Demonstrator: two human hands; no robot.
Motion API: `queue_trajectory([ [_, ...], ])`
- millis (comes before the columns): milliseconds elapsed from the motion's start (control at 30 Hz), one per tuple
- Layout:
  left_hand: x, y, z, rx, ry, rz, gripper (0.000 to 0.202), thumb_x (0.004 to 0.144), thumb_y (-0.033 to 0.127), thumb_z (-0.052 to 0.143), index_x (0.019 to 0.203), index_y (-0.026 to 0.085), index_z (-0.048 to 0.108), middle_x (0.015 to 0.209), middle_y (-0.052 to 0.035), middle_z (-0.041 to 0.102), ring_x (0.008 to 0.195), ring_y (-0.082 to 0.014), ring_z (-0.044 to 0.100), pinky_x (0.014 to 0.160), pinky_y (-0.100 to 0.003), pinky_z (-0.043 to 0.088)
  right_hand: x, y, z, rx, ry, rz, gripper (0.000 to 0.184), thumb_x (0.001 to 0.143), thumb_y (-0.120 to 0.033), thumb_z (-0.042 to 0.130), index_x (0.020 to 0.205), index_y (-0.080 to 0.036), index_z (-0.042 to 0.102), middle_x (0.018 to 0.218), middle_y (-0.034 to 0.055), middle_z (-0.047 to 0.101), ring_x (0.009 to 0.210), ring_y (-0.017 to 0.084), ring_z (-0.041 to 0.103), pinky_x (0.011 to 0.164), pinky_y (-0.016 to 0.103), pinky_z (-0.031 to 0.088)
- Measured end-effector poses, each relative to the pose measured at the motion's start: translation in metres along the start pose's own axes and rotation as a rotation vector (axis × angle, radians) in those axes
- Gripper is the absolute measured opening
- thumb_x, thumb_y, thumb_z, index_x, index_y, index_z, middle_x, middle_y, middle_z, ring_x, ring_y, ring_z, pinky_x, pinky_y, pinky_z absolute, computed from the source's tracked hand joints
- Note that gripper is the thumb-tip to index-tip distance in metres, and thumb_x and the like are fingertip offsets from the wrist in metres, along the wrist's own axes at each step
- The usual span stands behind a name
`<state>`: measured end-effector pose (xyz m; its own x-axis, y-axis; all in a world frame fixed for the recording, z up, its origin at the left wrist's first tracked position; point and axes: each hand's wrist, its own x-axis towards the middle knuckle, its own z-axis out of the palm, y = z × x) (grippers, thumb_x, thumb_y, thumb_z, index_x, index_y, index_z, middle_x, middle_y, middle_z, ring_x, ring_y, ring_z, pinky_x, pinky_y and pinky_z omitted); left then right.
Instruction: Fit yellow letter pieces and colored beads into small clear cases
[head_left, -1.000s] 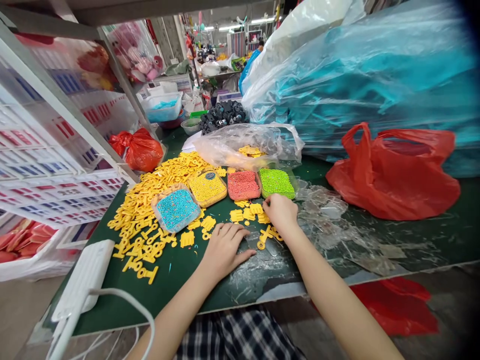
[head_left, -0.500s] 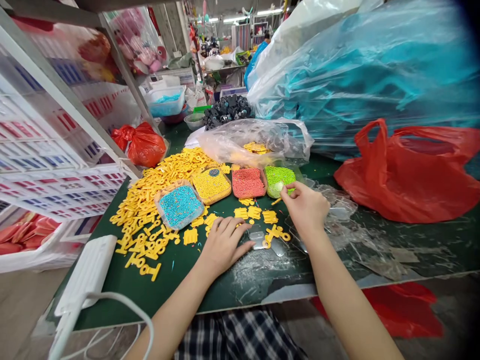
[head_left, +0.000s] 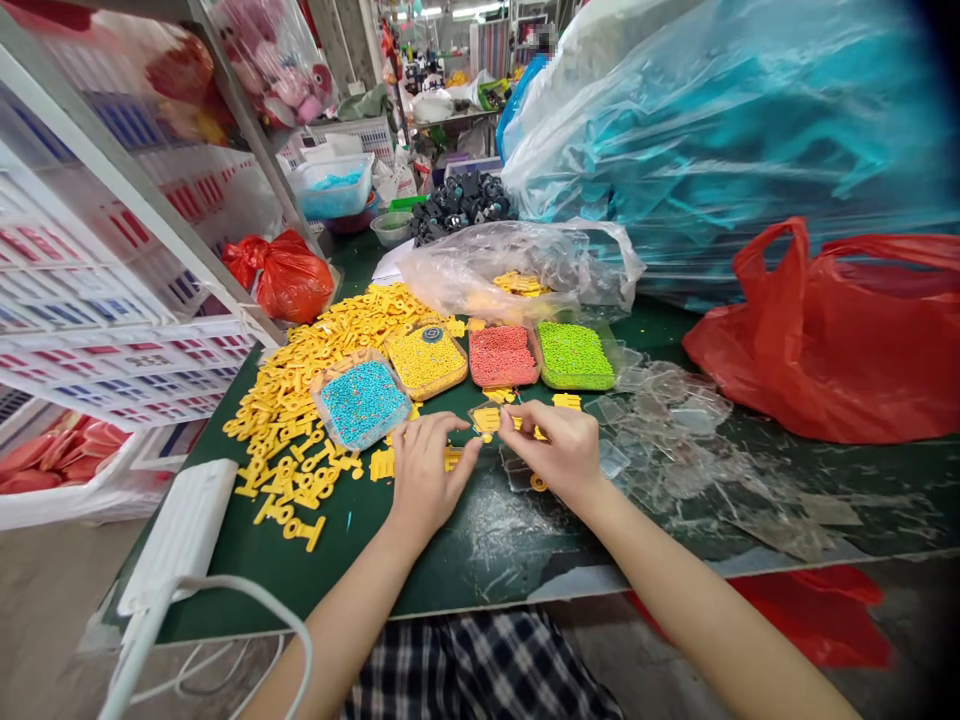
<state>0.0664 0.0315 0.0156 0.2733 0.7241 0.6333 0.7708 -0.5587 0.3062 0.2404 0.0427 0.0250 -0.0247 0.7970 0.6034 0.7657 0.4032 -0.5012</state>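
Left hand (head_left: pixel 424 475) and right hand (head_left: pixel 551 450) nearly meet at the fingertips just above the dark green surface (head_left: pixel 480 555). My left is half open, its fingers loosely bent and holding nothing that I can see, just beside a flat yellow plastic piece (head_left: pixel 452 458). My right is pinched, thumb and forefinger drawn together close to a small yellow plastic piece (head_left: pixel 487 420) and a clear plastic square (head_left: pixel 517 470); I can't tell whether it has hold of anything.

Beyond my hands, four shallow trays of beads sit in a row: blue (head_left: pixel 361 403), yellow (head_left: pixel 427 360), coral (head_left: pixel 502 356) and green (head_left: pixel 575 356). A heap of yellow plastic pieces (head_left: pixel 315 375) spreads to the left of the trays, around the blue and yellow ones. More lie in a clear plastic bag (head_left: pixel 480 270) behind the row. Clear plastic scraps (head_left: pixel 667 430) are scattered to my right, and a red plastic bag (head_left: pixel 825 340) sits beyond them.
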Motion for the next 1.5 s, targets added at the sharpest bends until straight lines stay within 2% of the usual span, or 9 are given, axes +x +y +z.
queue_trajectory([
  [100, 0.0, -0.001, 0.001, -0.026, -0.018, -0.061, 0.023, 0.097, 0.037, 0.043, 0.086, 0.02, 0.053, 0.088, -0.0042, 0.066, 0.086, -0.0206, 0.058, 0.084, -0.038, 0.035, -0.003, -0.004, 0.004, 0.141, -0.004, 0.019, 0.029, 0.085, -0.034, 0.05, 0.063, -0.021, 0.062, 0.047, -0.0018, 0.053, 0.043, 0.011, 0.048, 0.052, 0.024, 0.037],
  [233, 0.001, -0.002, 0.0, -0.149, -0.108, -0.01, 0.026, 0.099, 0.032, 0.038, 0.083, 0.019, 0.053, 0.084, -0.0041, 0.064, 0.081, -0.0187, 0.056, 0.075, -0.033, 0.039, -0.005, -0.006, 0.01, 0.293, -0.072, 0.084, 0.023, 0.082, -0.032, 0.052, 0.062, -0.021, 0.055, 0.045, -0.0055, 0.048, 0.041, 0.009, 0.043, 0.05, 0.023, 0.036],
  [533, 0.002, -0.001, -0.002, 0.026, -0.025, 0.086, 0.021, 0.095, 0.025, 0.045, 0.077, 0.019, 0.055, 0.076, -0.0018, 0.066, 0.076, -0.0179, 0.055, 0.076, -0.034, 0.035, -0.002, -0.004, 0.012, 0.409, -0.338, 0.169, 0.024, 0.087, -0.042, 0.051, 0.081, -0.02, 0.059, 0.055, -0.0043, 0.053, 0.049, 0.011, 0.047, 0.05, 0.023, 0.032],
  [700, -0.001, -0.002, 0.002, -0.016, -0.016, 0.04, 0.019, 0.094, 0.026, 0.047, 0.079, 0.019, 0.055, 0.078, -0.0017, 0.067, 0.078, -0.0182, 0.056, 0.078, -0.034, 0.034, -0.001, -0.001, 0.015, 0.615, -0.455, 0.159, 0.036, 0.09, -0.049, 0.048, 0.069, -0.019, 0.053, 0.065, -0.0012, 0.055, 0.061, 0.013, 0.05, 0.052, 0.023, 0.037],
  [900, -0.002, -0.003, 0.002, -0.139, -0.096, 0.013, 0.017, 0.092, 0.029, 0.053, 0.08, 0.019, 0.055, 0.08, -0.002, 0.066, 0.08, -0.0179, 0.057, 0.077, -0.033, 0.037, -0.003, -0.002, 0.012, 0.47, -0.396, 0.011, 0.034, 0.093, -0.043, 0.047, 0.07, -0.019, 0.055, 0.065, -0.0004, 0.057, 0.059, 0.013, 0.05, 0.055, 0.024, 0.037],
  [1033, -0.001, -0.004, -0.002, -0.201, 0.037, 0.039, 0.012, 0.092, 0.025, 0.054, 0.084, 0.018, 0.059, 0.08, -0.0021, 0.067, 0.081, -0.017, 0.059, 0.078, -0.033, 0.04, -0.003, -0.003, 0.007, 0.38, -0.331, -0.149, 0.027, 0.096, -0.034, 0.043, 0.08, -0.019, 0.058, 0.075, 0.0028, 0.061, 0.069, 0.015, 0.056, 0.063, 0.026, 0.043],
  [1233, 0.0, -0.009, -0.005, -0.283, 0.208, 0.102, 0.009, 0.089, 0.017, 0.06, 0.096, 0.019, 0.065, 0.084, -0.0028, 0.068, 0.08, -0.0148, 0.061, 0.074, -0.029, 0.044, -0.001, 0.002, 0.006, 0.218, -0.38, -0.319, 0.026, 0.097, -0.029, 0.042, 0.085, -0.018, 0.063, 0.083, 0.0053, 0.066, 0.079, 0.017, 0.061, 0.068, 0.029, 0.048],
  [1367, 0.001, -0.013, -0.013, -0.389, 0.163, 0.096, 0.011, 0.088, 0.023, 0.061, 0.098, 0.021, 0.065, 0.087, -0.0026, 0.068, 0.082, -0.0153, 0.061, 0.078, -0.031, 0.045, -0.001, 0.005, 0.007, 0.212, -0.261, -0.422, 0.02, 0.096, -0.026, 0.047, 0.095, -0.019, 0.066, 0.085, 0.0052, 0.068, 0.079, 0.016, 0.062, 0.067, 0.027, 0.05],
  [1500, 0.003, -0.017, -0.017, -0.479, -0.037, 0.05, 0.026, 0.087, 0.042, 0.061, 0.105, 0.024, 0.066, 0.1, -0.0059, 0.068, 0.095, -0.0198, 0.06, 0.086, -0.037, 0.044, -0.001, 0.005, 0.005, 0.193, -0.038, -0.563, 0.013, 0.092, -0.018, 0.055, 0.097, -0.02, 0.067, 0.095, 0.0077, 0.068, 0.086, 0.017, 0.062, 0.071, 0.029, 0.052],
])
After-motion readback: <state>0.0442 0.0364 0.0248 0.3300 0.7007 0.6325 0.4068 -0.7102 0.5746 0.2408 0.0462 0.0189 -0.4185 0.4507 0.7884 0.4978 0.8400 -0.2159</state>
